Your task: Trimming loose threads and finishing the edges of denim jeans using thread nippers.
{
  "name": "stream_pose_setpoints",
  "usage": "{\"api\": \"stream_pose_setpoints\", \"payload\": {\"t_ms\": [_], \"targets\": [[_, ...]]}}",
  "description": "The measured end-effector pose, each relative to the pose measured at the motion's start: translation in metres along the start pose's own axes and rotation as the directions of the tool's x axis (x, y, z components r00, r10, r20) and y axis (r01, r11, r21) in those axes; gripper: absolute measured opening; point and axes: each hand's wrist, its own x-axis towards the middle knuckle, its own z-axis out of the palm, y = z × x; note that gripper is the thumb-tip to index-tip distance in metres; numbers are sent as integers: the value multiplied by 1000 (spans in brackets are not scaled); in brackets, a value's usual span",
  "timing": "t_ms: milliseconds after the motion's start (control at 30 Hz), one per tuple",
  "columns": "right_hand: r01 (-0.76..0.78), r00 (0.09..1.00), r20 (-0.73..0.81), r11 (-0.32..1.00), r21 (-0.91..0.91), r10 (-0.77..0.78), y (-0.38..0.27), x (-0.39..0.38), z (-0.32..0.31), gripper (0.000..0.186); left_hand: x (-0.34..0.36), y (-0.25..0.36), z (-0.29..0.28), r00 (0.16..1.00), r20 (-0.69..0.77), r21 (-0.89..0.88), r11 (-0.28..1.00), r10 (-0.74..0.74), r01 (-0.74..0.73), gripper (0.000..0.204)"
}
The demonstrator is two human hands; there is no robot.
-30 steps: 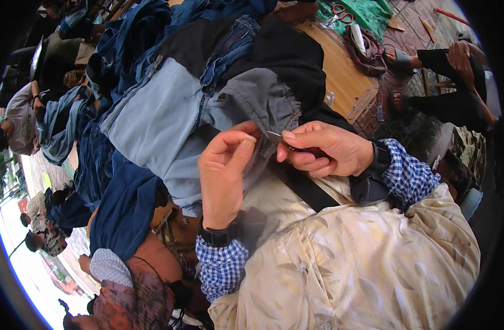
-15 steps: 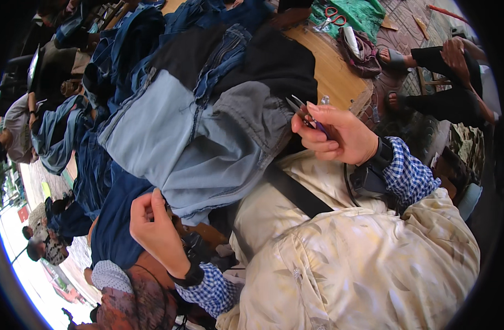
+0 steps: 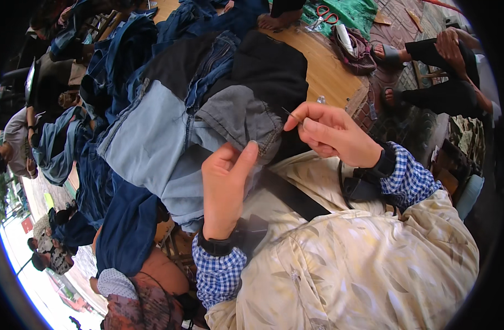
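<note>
A light blue denim garment (image 3: 147,124), inside out with a grey pocket piece (image 3: 238,113) and black cloth (image 3: 271,66) beside it, lies in front of me. My left hand (image 3: 227,179) is over the lower part of the grey pocket piece, thumb and curled fingers closed together. What sits between them, if anything, is hidden. To the right of the pocket piece, my right hand (image 3: 331,135) is closed round small thread snips (image 3: 289,114). Only a thin dark tip of them sticks out toward the cloth; the rest is inside the hand.
Dark blue jeans (image 3: 125,55) are heaped at the far left, over a wooden table (image 3: 323,66). Red-handled scissors (image 3: 324,16) lie on green cloth (image 3: 356,16) beyond it. Another person's sandalled feet (image 3: 392,52) are at the right, and other people sit at the left.
My left hand has moved right, from the garment's lower edge to the grey pocket piece. The snips' blades, spread and plain before, are now mostly hidden in my right hand.
</note>
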Motion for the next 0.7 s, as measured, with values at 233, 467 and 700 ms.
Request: {"api": "stream_pose_setpoints", "payload": {"t_ms": [233,467,700], "targets": [[333,925,137,580,-743,-354,-8,3,10,27,-2,10,10,1000,8,-283,959,-10,12,14],[359,882,171,391,-848,-440,-2,7,14,28,0,12,10,999,27,-381,924,-24,33,11],[445,811,228,314,-839,-539,4,14,14,23,2,10,9,999,28,-377,926,-21,30,6]]}}
